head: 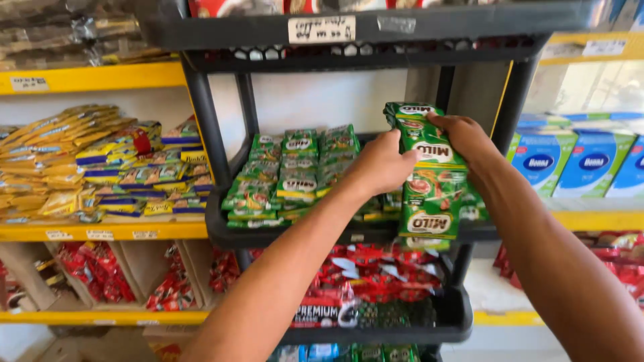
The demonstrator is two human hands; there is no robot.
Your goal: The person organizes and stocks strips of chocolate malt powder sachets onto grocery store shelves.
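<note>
To the left of my grip, green sachet stacks [288, 174] fill the black shelf [221, 231]. My left hand [382, 164] and right hand [466, 137] both clutch a hanging strip of green sachets [433, 194]. Blue cartons [570, 161] stand further right.

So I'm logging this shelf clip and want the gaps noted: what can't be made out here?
- Head view: the left hand and right hand cover part of the strip of green sachets; the grip behind it is hidden.
- How many green sachets lie stacked in the black rack: overlapping.
- The top shelf's goods: cut off by the frame's upper edge.
</note>
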